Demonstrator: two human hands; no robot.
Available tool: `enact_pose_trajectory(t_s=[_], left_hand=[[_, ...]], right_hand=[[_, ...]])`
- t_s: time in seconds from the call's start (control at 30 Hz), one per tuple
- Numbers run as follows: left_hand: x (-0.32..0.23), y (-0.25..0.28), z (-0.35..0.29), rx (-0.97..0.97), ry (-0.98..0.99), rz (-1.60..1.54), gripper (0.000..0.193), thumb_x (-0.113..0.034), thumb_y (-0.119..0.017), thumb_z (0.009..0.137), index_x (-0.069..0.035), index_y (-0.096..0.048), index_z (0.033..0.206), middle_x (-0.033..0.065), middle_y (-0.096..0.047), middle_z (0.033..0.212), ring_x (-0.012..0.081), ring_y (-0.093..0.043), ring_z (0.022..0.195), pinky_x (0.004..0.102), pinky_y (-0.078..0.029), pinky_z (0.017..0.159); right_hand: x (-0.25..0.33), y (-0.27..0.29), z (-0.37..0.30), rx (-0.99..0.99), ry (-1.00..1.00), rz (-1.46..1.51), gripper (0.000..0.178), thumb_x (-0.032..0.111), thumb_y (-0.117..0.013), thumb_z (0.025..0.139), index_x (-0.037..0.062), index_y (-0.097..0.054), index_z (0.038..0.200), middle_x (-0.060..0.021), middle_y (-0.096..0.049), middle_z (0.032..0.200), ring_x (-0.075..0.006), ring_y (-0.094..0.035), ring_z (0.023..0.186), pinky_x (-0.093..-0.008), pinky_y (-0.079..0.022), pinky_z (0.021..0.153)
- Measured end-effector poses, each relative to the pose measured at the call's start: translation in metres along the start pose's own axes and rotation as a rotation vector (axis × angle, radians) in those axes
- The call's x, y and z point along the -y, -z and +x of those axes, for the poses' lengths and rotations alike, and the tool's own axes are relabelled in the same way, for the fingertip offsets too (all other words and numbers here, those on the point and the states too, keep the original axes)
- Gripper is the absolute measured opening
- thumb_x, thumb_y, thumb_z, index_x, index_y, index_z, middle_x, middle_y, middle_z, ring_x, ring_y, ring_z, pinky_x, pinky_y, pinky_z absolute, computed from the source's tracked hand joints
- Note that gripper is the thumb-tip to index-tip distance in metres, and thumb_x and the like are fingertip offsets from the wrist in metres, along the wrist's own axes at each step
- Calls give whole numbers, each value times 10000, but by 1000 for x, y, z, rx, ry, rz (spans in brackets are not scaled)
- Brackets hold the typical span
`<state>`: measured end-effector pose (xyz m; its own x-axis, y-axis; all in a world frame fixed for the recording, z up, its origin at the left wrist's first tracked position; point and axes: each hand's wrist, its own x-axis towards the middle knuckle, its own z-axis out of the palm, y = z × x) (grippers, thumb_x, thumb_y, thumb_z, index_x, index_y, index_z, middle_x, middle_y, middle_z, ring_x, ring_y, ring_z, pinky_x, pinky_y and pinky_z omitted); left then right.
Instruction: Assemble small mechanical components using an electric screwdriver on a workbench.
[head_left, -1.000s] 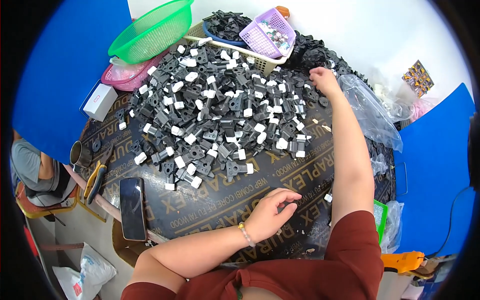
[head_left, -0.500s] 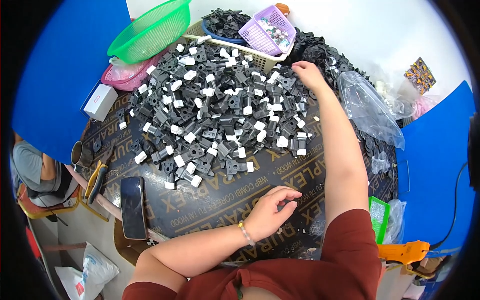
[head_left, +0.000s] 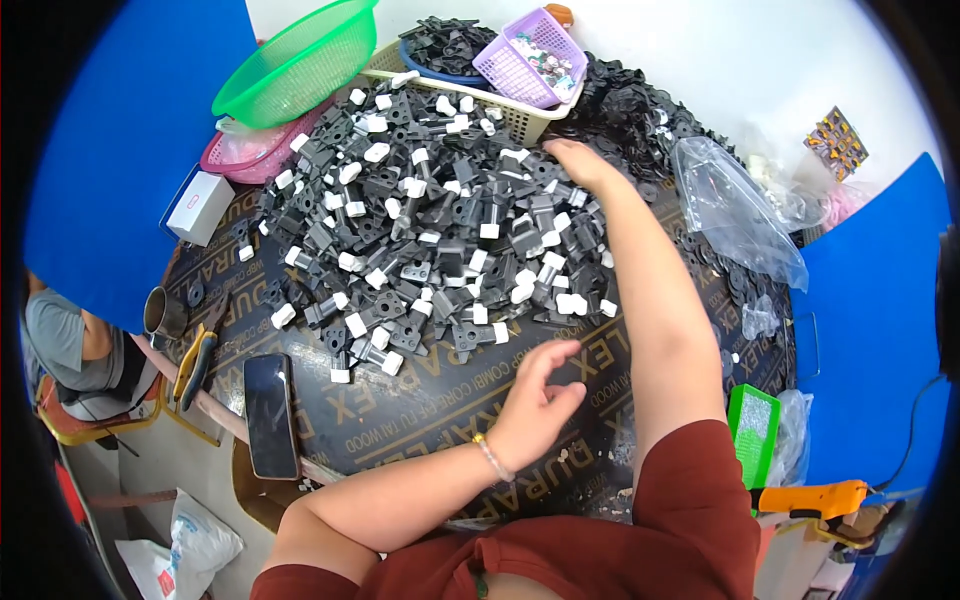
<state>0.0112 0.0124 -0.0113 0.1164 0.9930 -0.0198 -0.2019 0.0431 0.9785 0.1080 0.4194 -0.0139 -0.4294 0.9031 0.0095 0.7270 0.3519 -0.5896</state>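
Note:
A big heap of black plastic parts with white caps (head_left: 440, 225) covers the middle of the table. At its far right edge is my right hand (head_left: 580, 165), its side against the parts; the visible fingers are stretched out and part of them is hidden by the pile's edge. I see nothing held in it. My left hand (head_left: 535, 405), with a beaded bracelet (head_left: 485, 458) at the wrist, hovers in front of the heap. Its thumb and fingers are apart, slightly bent, and hold nothing.
Beyond the heap are a cream basket (head_left: 525, 122), a purple basket (head_left: 510, 72) and a green colander (head_left: 295, 75). Plastic bags (head_left: 735, 205) lie right. A phone (head_left: 268, 415) and pliers (head_left: 197, 365) sit left. An orange glue gun (head_left: 815, 498) is near a green tray (head_left: 742, 420).
My right hand has moved left and a little nearer along the heap's right side, and parts there have shifted left and nearer. My left hand has risen slightly, its fingers wider apart.

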Motion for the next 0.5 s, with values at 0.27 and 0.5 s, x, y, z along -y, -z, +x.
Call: enact_pose_trajectory(t_s=[0.27, 0.5], left_hand=[[4, 4, 10, -59, 112, -251, 607, -48, -588, 943, -59, -329, 1491, 185, -402, 1458, 267, -431, 1336, 389, -434, 1043], [7, 14, 15, -58, 169, -397, 436, -130, -625, 949, -52, -492, 1356, 101, -535, 1284, 198, -542, 1152, 363, -479, 948]], right_hand=[[78, -29, -50, 1, -8, 110, 584, 529, -467, 939, 97, -643, 1290, -192, -578, 1366, -364, -506, 1304, -391, -366, 1105], [48, 19, -99, -524, 25, 231, 527, 495, -507, 965, 43, -688, 1168, -200, -694, 1137, -323, -654, 1097, -381, -480, 950]])
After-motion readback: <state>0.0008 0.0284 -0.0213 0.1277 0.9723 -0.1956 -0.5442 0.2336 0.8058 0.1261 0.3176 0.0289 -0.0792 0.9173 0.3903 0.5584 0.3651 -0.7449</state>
